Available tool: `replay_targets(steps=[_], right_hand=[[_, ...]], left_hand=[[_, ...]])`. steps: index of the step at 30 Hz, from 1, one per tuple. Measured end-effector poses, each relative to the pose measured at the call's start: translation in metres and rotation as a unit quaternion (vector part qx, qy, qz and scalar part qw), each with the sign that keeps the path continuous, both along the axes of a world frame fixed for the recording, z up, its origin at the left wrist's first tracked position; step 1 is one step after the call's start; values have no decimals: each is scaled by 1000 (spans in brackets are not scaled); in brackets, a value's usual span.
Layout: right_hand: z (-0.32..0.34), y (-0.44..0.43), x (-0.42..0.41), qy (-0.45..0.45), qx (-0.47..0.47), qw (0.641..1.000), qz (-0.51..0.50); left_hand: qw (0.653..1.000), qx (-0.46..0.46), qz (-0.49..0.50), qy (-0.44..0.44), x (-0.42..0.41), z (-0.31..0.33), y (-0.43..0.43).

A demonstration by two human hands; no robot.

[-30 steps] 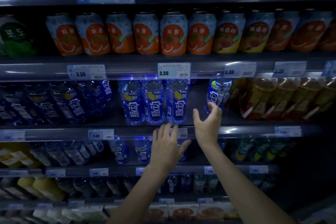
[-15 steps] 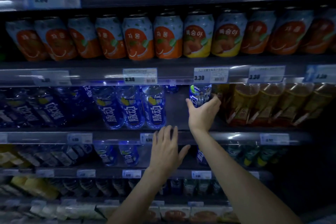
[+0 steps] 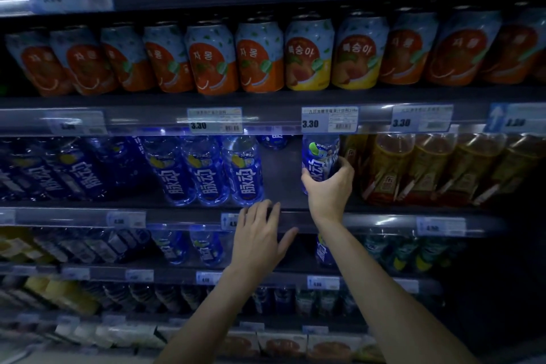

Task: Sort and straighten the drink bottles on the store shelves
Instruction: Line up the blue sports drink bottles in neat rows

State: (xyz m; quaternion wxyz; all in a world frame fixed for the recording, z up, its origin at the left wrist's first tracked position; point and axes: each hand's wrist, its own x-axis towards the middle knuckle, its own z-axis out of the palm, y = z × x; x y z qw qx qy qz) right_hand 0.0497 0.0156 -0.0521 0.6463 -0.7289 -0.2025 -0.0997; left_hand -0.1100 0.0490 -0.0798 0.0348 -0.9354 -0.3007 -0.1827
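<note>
My right hand (image 3: 329, 190) is wrapped around a blue drink bottle (image 3: 317, 158) with a green and white label top, standing on the second shelf just left of the amber tea bottles (image 3: 393, 168). Three matching blue bottles (image 3: 211, 171) stand in a row further left, with a bare gap of shelf (image 3: 280, 180) between them and the held one. One more blue bottle (image 3: 273, 140) stands far back in the gap. My left hand (image 3: 260, 238) hovers open, fingers spread, in front of the shelf's front rail (image 3: 183, 217).
Orange and peach cans (image 3: 260, 57) line the shelf above. Price tags (image 3: 329, 120) hang on the rails. Dark blue bottles (image 3: 74, 168) fill the left of the second shelf. Lower shelves hold more blue bottles (image 3: 206, 245), green-labelled ones (image 3: 407, 251) and yellow drinks (image 3: 59, 292).
My right hand reached in and closed around the lone blue bottle. The view shifted right, so the shelf contents slid left. My left hand stayed open near the rail.
</note>
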Motion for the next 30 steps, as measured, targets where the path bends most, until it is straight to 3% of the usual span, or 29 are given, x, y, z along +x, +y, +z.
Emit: replay_targets(steps=[9, 16, 21, 30], right_hand=[[-4, -22, 1, -23, 4, 999, 24], [-10, -31, -20, -21, 36, 999, 9], [-11, -35, -44, -48, 49, 998, -16], [-7, -43, -117, -64, 80, 994, 29]], left_hand=[[1000, -30, -8, 2, -4, 3, 2], [996, -65, -22, -63, -38, 3, 9], [995, -92, -29, -40, -87, -8, 28], [991, -125, -38, -7, -146, -31, 69]])
